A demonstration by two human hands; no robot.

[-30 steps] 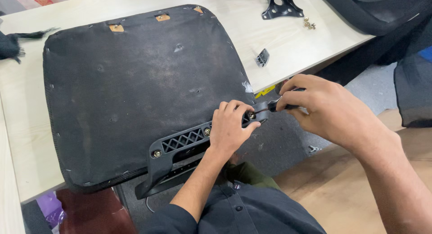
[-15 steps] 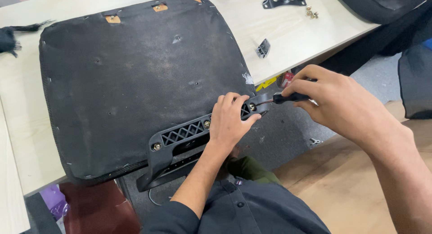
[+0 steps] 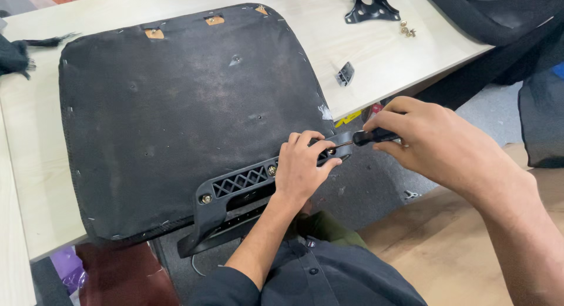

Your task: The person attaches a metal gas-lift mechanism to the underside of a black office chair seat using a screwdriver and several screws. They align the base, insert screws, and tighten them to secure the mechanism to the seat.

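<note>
Your left hand [image 3: 302, 168] lies flat on the black plastic bracket [image 3: 238, 185], fingers curled over its right end and pressing it down against the dark fabric underside of the seat cushion [image 3: 176, 112]. The bracket runs along the near edge of that cushion, a lattice cut-out in its middle and a brass-coloured screw [image 3: 206, 198] showing at its left end. Your right hand [image 3: 435, 144] is clenched around the black handle of a screwdriver [image 3: 370, 137] — the shaft points left, nearly level, and its tip meets the bracket just beside your left fingertips, where another screw head sits. The cushion rests upside down on a pale wooden table [image 3: 382, 53], overhanging the near edge towards you. Further back on the table, well apart from your hands, stands a black metal mounting plate [image 3: 370, 5] with a few loose brass screws [image 3: 406, 29] just beside it, and a small dark clip [image 3: 345, 74] lies between those and the cushion's right edge. A scrap of black cloth [image 3: 14, 54] sits at the far left of the table.
</note>
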